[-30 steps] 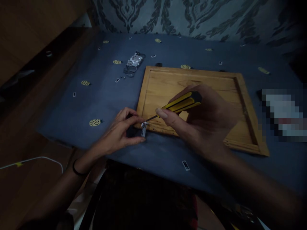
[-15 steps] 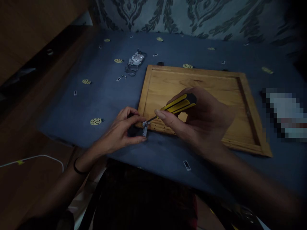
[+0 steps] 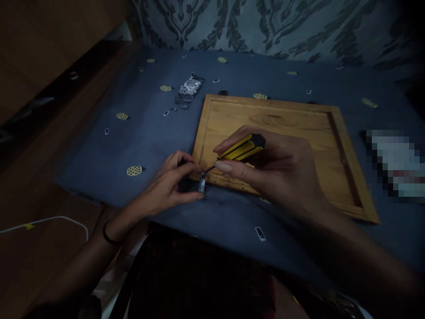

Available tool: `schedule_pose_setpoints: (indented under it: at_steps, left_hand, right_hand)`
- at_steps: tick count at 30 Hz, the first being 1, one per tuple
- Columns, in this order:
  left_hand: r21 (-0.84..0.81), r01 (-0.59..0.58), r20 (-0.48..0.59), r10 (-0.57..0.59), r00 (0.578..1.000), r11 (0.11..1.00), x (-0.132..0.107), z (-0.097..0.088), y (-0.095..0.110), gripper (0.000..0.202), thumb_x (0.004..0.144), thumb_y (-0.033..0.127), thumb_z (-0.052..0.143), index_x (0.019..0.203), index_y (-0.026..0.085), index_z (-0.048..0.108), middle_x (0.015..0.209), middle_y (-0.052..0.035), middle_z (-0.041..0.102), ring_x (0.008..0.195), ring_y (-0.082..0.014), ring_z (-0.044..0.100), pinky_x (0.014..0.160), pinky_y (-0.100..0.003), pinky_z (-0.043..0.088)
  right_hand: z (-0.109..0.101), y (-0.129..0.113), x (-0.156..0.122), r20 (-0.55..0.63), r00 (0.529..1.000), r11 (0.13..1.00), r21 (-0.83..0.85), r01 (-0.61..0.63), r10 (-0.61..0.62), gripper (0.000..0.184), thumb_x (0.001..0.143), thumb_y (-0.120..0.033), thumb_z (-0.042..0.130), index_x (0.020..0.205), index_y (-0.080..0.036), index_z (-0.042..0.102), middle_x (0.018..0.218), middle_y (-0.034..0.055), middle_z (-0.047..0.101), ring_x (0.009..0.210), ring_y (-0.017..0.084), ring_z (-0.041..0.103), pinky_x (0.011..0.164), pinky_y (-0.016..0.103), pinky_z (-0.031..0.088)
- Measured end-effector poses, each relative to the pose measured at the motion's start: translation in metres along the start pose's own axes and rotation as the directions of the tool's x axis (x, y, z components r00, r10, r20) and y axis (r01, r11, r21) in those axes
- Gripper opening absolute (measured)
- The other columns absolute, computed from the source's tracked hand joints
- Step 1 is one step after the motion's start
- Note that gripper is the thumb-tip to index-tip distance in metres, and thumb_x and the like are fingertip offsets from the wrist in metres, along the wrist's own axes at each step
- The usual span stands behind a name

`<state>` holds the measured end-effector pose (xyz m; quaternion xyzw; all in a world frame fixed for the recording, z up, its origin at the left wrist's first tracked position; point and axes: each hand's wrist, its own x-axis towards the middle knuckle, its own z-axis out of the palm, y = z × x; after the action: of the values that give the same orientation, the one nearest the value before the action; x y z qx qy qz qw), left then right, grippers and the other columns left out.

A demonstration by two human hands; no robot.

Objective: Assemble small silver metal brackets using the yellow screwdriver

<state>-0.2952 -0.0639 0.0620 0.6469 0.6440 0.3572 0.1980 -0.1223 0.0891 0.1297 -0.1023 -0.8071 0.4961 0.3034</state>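
Observation:
My right hand (image 3: 279, 166) is closed round a screwdriver (image 3: 242, 148) with a yellow and black handle. Its shaft slants down to the left, and the tip meets a small metal cabinet hinge (image 3: 202, 182). This hinge sits at the near left corner of a framed wooden door panel (image 3: 265, 117), its arm sticking out past the panel's near edge. My left hand (image 3: 168, 184) steadies the hinge, index finger at its top and thumb beside its lower end. Small dark holes run along the panel's near edge. Whether a screw sits under the tip is too small to tell.
More metal hinges (image 3: 191, 86) lie in a cluster beyond the panel's left side, with tiny screws (image 3: 173, 110) near them. A blue cloth with pineapple prints (image 3: 99, 161) covers the surface. Wooden furniture (image 3: 49, 57) stands at the left; a blurred-out object (image 3: 395, 161) lies at the right.
The screwdriver handle has shifted slightly left and down, and my right fingers have turned round it. My left hand keeps its place at the hinge. The whole view has moved a little.

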Motion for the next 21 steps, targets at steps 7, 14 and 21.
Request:
schedule_pose_setpoints:
  at_steps: [7,14,21]
  left_hand:
    - [0.000,-0.018,-0.008,0.018,1.000,1.000,0.000,0.000,-0.001,0.043,0.089,0.040,0.081,0.126,0.022,0.069,0.124,-0.0082,0.056,0.121,-0.0279,0.055,0.105,-0.043,0.051]
    - [0.002,-0.013,-0.003,0.013,1.000,1.000,-0.001,0.000,0.001,0.042,0.089,0.038,0.082,0.126,0.023,0.069,0.125,-0.0081,0.057,0.123,-0.0282,0.056,0.107,-0.044,0.051]
    - [-0.019,0.012,0.016,-0.012,1.000,1.000,0.001,-0.003,0.003,0.042,0.088,0.039,0.083,0.125,0.023,0.071,0.126,-0.0083,0.058,0.121,-0.0284,0.056,0.107,-0.044,0.052]
  right_hand:
    - [-0.003,0.006,-0.005,-0.011,0.998,0.990,-0.121,0.068,-0.070,0.021,0.088,-0.041,0.084,0.078,-0.026,0.073,0.077,0.0011,0.071,0.067,0.018,0.068,0.056,0.032,0.054]
    - [0.005,0.005,-0.010,-0.191,0.974,0.971,-0.224,0.078,-0.123,0.019,0.088,-0.032,0.083,0.077,-0.025,0.069,0.075,0.0004,0.069,0.063,0.017,0.065,0.056,0.034,0.052]
    - [0.005,0.002,-0.012,-0.223,0.971,0.984,-0.173,0.041,-0.080,0.022,0.086,-0.042,0.085,0.081,-0.026,0.071,0.072,-0.0025,0.066,0.057,0.015,0.063,0.050,0.031,0.051]
